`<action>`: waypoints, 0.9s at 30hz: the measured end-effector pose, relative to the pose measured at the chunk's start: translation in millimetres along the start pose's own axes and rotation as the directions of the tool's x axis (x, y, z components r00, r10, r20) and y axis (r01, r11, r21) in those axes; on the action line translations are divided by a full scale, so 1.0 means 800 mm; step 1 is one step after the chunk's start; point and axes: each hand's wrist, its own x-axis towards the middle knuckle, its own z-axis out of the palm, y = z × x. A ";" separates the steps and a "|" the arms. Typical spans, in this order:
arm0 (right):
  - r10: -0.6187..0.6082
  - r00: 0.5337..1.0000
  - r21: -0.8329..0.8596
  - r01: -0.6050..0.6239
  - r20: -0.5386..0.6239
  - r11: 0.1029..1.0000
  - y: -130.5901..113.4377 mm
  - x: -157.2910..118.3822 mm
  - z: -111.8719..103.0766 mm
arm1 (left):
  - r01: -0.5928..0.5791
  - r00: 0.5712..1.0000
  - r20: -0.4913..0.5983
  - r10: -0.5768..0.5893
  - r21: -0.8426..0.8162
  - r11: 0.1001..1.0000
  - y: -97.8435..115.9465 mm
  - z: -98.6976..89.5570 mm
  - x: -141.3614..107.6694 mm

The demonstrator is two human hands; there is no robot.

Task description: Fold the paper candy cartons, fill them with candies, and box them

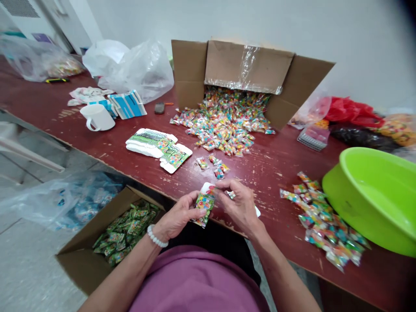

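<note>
My left hand grips a small green printed candy box by its sides, its white top flap standing up. At the box's open top, the fingers of my right hand pinch a small clear candy packet with a bit of red. A few wrapped candy packets lie on the table just beyond my hands. Farther left rests a stack of flattened green boxes. From a cardboard carton tipped on its side, a large heap of candy packets spills toward me.
A bright green basin stands at the right, beside loose candy packets. Below the table's left edge, an open carton holds many filled green boxes. A white mug and plastic bags sit at the back left.
</note>
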 end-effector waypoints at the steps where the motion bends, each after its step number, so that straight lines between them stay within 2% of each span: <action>1: 0.009 0.999 0.000 -0.009 0.049 1.000 0.000 -0.001 -0.002 | -0.022 1.000 0.000 0.022 0.012 1.000 0.003 0.002 0.000; 4: 0.075 0.986 0.053 -0.083 0.148 0.995 0.004 -0.005 -0.001 | -0.040 0.999 -0.009 0.041 0.075 0.996 0.009 0.005 -0.001; 6: 0.146 0.982 0.196 -0.167 0.116 0.966 0.008 -0.007 0.002 | -0.029 0.998 -0.052 0.035 0.105 0.994 0.011 0.006 -0.002; 9: 0.338 0.939 0.495 -0.327 0.070 0.805 0.012 -0.009 0.011 | 0.001 0.991 -0.137 0.000 0.011 1.000 0.011 0.007 -0.001; 12: 0.443 0.869 0.642 -0.471 0.221 0.604 0.010 -0.012 0.020 | 0.069 0.973 -0.208 -0.095 -0.128 0.989 0.010 0.011 0.002; 14: 0.427 0.847 0.638 -0.524 0.318 0.565 0.008 -0.014 0.027 | 0.080 0.959 -0.257 -0.118 -0.154 0.985 0.007 0.015 0.003; 15: 0.416 0.849 0.619 -0.525 0.327 0.584 0.007 -0.015 0.030 | 0.064 0.955 -0.278 -0.103 -0.146 0.987 0.005 0.017 0.003; 17: 0.385 0.886 0.561 -0.461 0.257 0.688 0.005 -0.016 0.034 | 0.002 0.945 -0.324 -0.037 -0.108 0.994 0.002 0.020 0.003; 19: 0.296 0.947 0.464 -0.318 0.122 0.827 0.003 -0.016 0.035 | -0.045 0.929 -0.371 0.007 -0.094 0.995 0.001 0.021 0.003; 21: 0.166 0.985 0.332 -0.168 0.035 0.928 0.000 -0.015 0.032 | -0.014 0.930 -0.365 -0.049 -0.169 0.985 0.004 0.021 0.003; 22: 0.107 0.994 0.276 -0.111 0.030 0.955 -0.002 -0.014 0.029 | 0.030 0.940 -0.324 -0.107 -0.232 0.972 0.007 0.021 0.003; 24: 0.031 0.995 0.220 -0.050 0.090 0.974 -0.006 -0.013 0.023 | 0.117 0.957 -0.212 -0.196 -0.333 0.935 0.013 0.020 0.004; 26: 0.008 0.987 0.225 -0.045 0.163 0.973 -0.007 -0.012 0.019 | 0.135 0.966 -0.160 -0.203 -0.356 0.925 0.017 0.019 0.004; 27: 0.016 0.984 0.236 -0.059 0.180 0.970 -0.007 -0.012 0.018 | 0.118 0.967 -0.174 -0.186 -0.340 0.933 0.017 0.018 0.004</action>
